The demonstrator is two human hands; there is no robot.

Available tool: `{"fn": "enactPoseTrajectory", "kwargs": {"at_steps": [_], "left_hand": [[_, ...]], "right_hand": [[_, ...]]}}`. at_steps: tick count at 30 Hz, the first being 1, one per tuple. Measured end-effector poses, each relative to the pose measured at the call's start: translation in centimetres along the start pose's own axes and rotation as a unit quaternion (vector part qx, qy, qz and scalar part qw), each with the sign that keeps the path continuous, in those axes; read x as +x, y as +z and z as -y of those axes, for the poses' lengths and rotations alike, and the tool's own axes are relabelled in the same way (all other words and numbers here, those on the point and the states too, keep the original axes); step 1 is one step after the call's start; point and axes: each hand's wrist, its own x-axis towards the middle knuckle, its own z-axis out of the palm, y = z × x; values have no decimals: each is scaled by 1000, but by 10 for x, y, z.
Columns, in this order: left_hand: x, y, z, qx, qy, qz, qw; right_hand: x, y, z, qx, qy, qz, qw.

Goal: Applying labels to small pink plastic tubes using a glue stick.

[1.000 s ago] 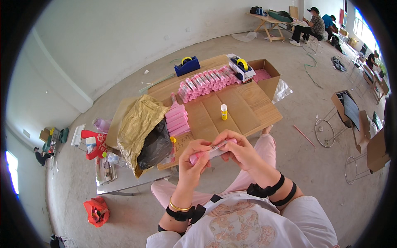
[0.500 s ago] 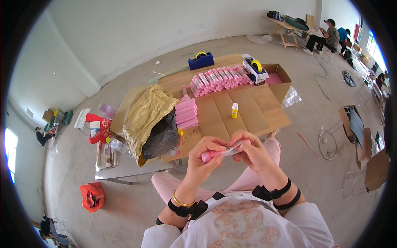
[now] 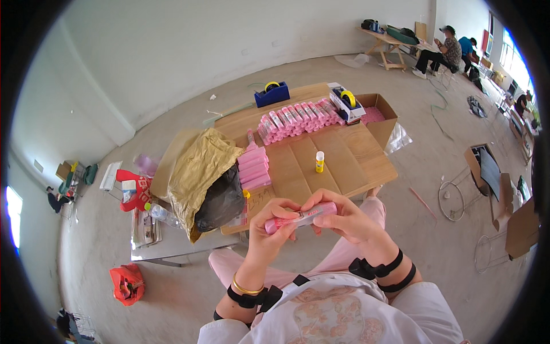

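Note:
A pink tube with a printed label (image 3: 308, 217) lies crosswise in front of my body, gripped at both ends. Fingers of my left hand (image 3: 269, 226) wrap its left end. At its right end, thumb and fingers of my right hand (image 3: 348, 219) close around it. Beyond my hands, a yellow glue stick with a white cap (image 3: 319, 163) stands upright on a flattened cardboard sheet (image 3: 292, 155). Plain pink tubes (image 3: 254, 170) lie in a row left of it, and a stack of labelled pink tubes (image 3: 298, 119) sits at the table's far side.
Two tape dispensers, one blue (image 3: 271, 95) and one on a box (image 3: 347, 104), stand along the back. A carton of pink pieces (image 3: 381, 116) adjoins the wooden table (image 3: 366, 150). A gold and black bag (image 3: 209, 172) covers the left side. A red bag (image 3: 127, 285) rests on the floor.
The pink tube has turned slightly and now shows more of its length and right end. My hands have shifted a little, still holding it. The whole view has drifted slightly.

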Motion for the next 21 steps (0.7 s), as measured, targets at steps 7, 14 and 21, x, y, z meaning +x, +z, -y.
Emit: {"fn": "enactPoseTrajectory", "kwargs": {"at_steps": [7, 14, 21], "left_hand": [[0, 0, -3, 11, 1, -8, 1000], [2, -1, -2, 42, 12, 8, 999], [3, -2, -1, 18, -5, 14, 1000]], "right_hand": [[0, 1, 4, -22, -4, 21, 1000], [-1, -2, -1, 8, 6, 21, 1000], [0, -1, -2, 9, -3, 28, 1000]]}}
